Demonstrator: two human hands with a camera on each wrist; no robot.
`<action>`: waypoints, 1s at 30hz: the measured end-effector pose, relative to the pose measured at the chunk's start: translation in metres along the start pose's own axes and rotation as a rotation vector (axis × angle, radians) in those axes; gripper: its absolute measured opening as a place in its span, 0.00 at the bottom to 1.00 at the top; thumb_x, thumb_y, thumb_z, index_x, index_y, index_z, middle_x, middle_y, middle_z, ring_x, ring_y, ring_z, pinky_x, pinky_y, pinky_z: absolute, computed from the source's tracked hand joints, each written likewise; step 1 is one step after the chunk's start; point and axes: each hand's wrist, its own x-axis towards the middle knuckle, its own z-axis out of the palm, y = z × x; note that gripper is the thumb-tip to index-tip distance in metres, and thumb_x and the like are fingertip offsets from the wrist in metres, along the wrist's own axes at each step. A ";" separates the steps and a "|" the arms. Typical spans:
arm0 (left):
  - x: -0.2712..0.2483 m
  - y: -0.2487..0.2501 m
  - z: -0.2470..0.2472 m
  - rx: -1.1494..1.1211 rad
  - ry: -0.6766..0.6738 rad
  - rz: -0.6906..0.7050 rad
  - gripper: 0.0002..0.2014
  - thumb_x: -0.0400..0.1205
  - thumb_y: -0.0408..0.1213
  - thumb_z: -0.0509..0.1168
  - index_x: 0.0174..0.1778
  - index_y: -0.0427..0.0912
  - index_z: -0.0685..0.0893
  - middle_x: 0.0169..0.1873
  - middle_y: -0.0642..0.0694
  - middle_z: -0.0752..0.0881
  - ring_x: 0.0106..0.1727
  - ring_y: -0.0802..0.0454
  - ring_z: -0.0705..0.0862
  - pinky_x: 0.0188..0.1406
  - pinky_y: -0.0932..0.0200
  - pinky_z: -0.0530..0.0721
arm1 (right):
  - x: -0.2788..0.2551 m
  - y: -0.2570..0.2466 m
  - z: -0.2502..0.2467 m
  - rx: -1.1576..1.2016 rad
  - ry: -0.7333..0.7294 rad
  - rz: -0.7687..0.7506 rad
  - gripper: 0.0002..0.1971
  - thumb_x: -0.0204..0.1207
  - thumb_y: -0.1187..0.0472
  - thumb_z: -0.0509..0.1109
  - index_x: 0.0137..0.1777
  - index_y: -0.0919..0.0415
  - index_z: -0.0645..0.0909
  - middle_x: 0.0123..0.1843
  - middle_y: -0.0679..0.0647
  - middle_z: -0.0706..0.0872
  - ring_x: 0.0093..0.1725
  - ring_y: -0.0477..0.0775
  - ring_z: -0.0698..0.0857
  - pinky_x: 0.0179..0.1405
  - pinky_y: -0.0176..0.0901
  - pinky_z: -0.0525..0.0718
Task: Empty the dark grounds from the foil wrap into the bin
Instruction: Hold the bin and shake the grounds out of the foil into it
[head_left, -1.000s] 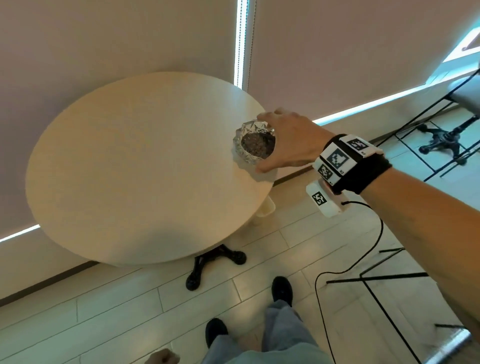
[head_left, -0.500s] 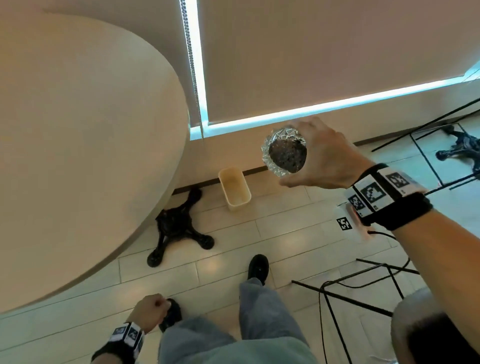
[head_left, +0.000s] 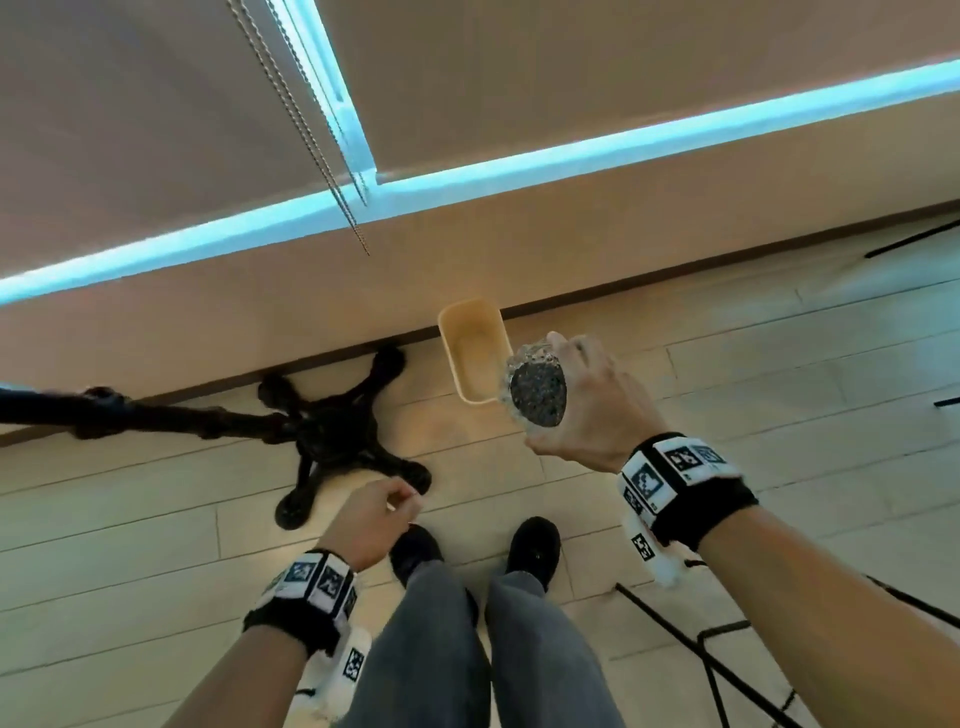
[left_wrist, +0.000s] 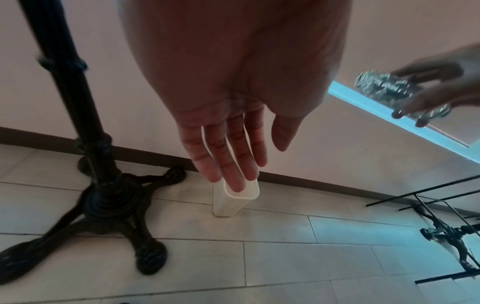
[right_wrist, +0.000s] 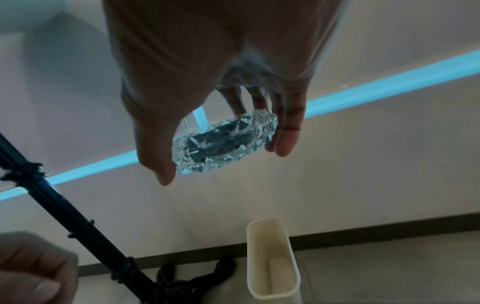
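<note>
My right hand (head_left: 595, 408) grips the crinkled foil wrap (head_left: 523, 358) by its sides, thumb on the near edge and fingers on the far edge. Dark grounds (head_left: 537, 387) fill the wrap, which is tilted a little. The wrap hangs in the air just right of the cream rectangular bin (head_left: 448, 335), which stands on the floor against the wall. In the right wrist view the foil wrap (right_wrist: 226, 142) is high above the bin (right_wrist: 262, 242). My left hand (head_left: 374, 514) is lower left, holding nothing; its fingers (left_wrist: 233, 160) hang relaxed in front of the bin (left_wrist: 228, 203).
The black cast table base (head_left: 332, 431) and its post stand left of the bin. My shoes (head_left: 535, 545) are on the pale plank floor below the hands. A thin black wire frame (head_left: 727, 649) lies on the floor at the right. Blinds and a bead chain hang behind.
My right hand lifted the foil wrap off the round table and carried it down to beside the bin. The view dropped to the floor. My left hand came forward.
</note>
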 end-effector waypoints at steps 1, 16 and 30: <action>0.022 0.001 0.005 -0.010 0.000 0.000 0.06 0.85 0.40 0.67 0.45 0.47 0.89 0.44 0.43 0.93 0.50 0.41 0.92 0.56 0.47 0.90 | 0.014 0.011 0.020 0.002 -0.002 0.000 0.57 0.56 0.32 0.76 0.83 0.58 0.59 0.68 0.56 0.71 0.61 0.56 0.78 0.56 0.50 0.84; 0.318 -0.110 0.058 0.296 -0.045 0.029 0.11 0.86 0.44 0.67 0.54 0.41 0.89 0.47 0.46 0.91 0.50 0.43 0.90 0.60 0.51 0.85 | 0.231 0.119 0.259 -0.031 -0.030 -0.029 0.58 0.54 0.33 0.79 0.82 0.51 0.55 0.71 0.55 0.67 0.64 0.57 0.77 0.59 0.54 0.84; 0.392 -0.118 0.057 0.361 0.033 0.170 0.08 0.86 0.47 0.67 0.52 0.48 0.88 0.49 0.49 0.90 0.41 0.55 0.85 0.58 0.48 0.88 | 0.308 0.139 0.305 -0.251 0.044 -0.165 0.58 0.53 0.35 0.80 0.81 0.58 0.59 0.71 0.57 0.70 0.63 0.61 0.76 0.57 0.55 0.82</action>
